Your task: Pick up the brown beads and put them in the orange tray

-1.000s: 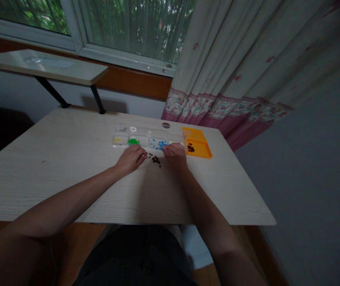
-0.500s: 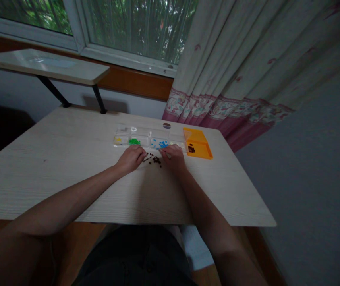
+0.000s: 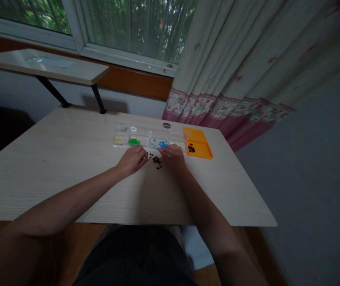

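A small heap of dark beads [image 3: 155, 159] lies on the pale wooden table [image 3: 68, 167] between my two hands. My left hand [image 3: 132, 159] rests on the table just left of the heap, fingers curled into a pinch at its edge. My right hand [image 3: 172, 156] sits just right of the heap, fingers closed together; what they hold is too small to make out. Behind the hands stands a clear divided box [image 3: 146, 137] with yellow beads [image 3: 117, 140], green beads [image 3: 134, 141] and blue beads [image 3: 159, 144]. An orange tray [image 3: 201, 147] with a few dark beads lies to the right.
A small round dark object [image 3: 166, 125] lies behind the box. A second pale table [image 3: 45, 65] on black legs stands at the far left under the window. A patterned curtain [image 3: 232, 79] hangs at the right. The table's right edge runs close to the orange tray.
Both hands have stayed beside the dark beads. My left hand has edged slightly right towards the heap, and my right hand has drawn slightly left.
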The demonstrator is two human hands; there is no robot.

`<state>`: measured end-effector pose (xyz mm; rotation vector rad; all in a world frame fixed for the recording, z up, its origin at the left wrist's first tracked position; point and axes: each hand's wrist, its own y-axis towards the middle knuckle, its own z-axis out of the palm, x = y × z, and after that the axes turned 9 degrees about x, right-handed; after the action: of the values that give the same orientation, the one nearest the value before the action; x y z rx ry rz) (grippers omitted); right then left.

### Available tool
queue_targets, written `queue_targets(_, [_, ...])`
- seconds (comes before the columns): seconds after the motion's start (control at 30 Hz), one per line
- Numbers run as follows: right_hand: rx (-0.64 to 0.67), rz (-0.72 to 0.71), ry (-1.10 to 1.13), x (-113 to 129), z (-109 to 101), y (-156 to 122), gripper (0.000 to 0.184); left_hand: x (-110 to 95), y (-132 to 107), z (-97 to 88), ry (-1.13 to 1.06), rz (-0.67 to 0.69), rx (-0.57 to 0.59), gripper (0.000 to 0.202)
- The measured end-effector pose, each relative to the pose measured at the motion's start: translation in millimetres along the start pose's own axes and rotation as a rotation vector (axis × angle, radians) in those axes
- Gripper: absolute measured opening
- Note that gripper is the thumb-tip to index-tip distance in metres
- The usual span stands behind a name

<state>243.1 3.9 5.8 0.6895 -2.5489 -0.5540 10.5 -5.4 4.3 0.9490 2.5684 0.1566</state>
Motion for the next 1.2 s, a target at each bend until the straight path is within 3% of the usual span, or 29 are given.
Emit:
queue_targets(0.33, [0.023, -0.01, 0.027, 0, -1, 1, 0.025, -5, 3, 0.8, 0.109, -0.022, 0.003, 0.02])
queue_targets(0.57, [0.049, -0.094, 0.095, -1, -3, 1, 0.022, 2, 5, -0.6, -0.162, -0.038, -0.116, 0.021])
queue_targets(0.77, [0.09, -0.134, 0.12, 21, -1, 4, 0.023, 4, 9, -2.1, -0.459, -0.107, -0.189, 0.026])
queue_targets(0.93, [0.107, -0.113, 0.037, 42, 0, 6, 0.025, 0, 9, 0.4, -0.524, -0.107, -0.19, 0.029])
queue_targets(1.2, [0.12, -0.051, 0.024, 50, -3, 5, 0.019, -2, 10, 4.9, -0.586, -0.14, -0.174, 0.035])
